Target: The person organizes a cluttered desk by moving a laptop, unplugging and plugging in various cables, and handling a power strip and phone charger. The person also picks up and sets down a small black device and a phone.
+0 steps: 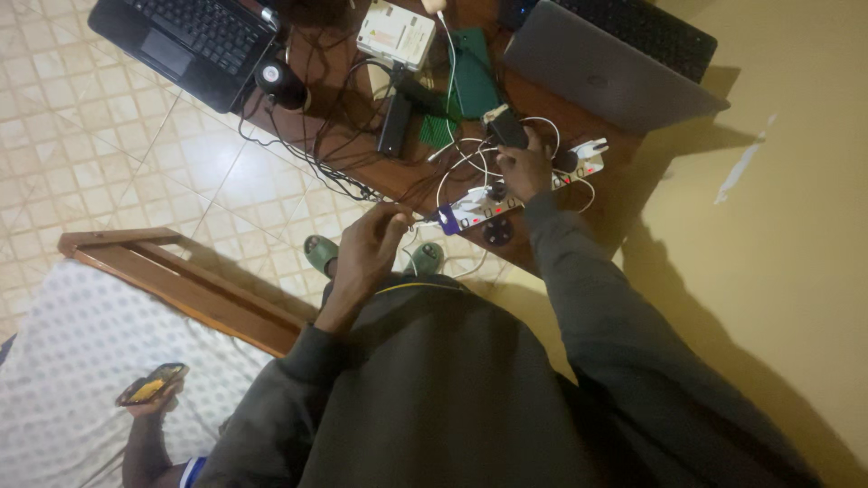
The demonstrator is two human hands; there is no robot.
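Right at the middle of the frame we see a white power strip (524,194) lying on the brown wooden table (597,145), its red switches lit and a black plug (496,192) seated in it. Our left hand (369,246) sits just left of the strip's near end, fingers pinched together on a thin cable (418,220) that runs into it. Our right hand (524,165) rests above the strip, curled around a small black adapter (507,131); how tightly it clasps, we cannot tell. White cords (457,163) loop around that hand. Above, toward the upper centre, lie a green case (475,77), a black power brick (395,125) and a white box (396,34). A grey closed laptop (606,77) fills the upper right, an open black laptop (185,41) the upper left. Below the table edge two green sandals (322,254) stand on the tiled floor (99,154). At lower left another person's hand (154,402) holds a phone (151,384) over a white patterned mattress (81,361).
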